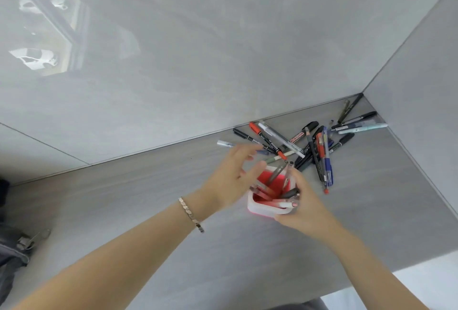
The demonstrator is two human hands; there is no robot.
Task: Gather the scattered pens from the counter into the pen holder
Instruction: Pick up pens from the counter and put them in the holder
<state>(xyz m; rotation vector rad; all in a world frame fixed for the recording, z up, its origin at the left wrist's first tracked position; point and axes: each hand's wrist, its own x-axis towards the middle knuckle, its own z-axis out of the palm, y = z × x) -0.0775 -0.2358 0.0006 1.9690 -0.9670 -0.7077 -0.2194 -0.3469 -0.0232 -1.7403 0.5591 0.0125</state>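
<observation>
Job is partly done; a few pens stand in the pen holder [262, 207], w/ the right hand [306, 207] wrapped round its side; left hand [233, 176] hovers just beside it, grip wide, holding nothing; lots of scattered pens [314, 146] lie on the tabletop [148, 210] just past both hands, so most are left.

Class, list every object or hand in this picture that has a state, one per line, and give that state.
Pen holder: upright on the counter, several pens inside.
Scattered pens: lying loose in a pile beyond the holder.
Left hand: open, fingers spread, blurred, above the holder's far side.
Right hand: gripping the holder's near right corner.
Bracelet: on the left wrist.
</observation>
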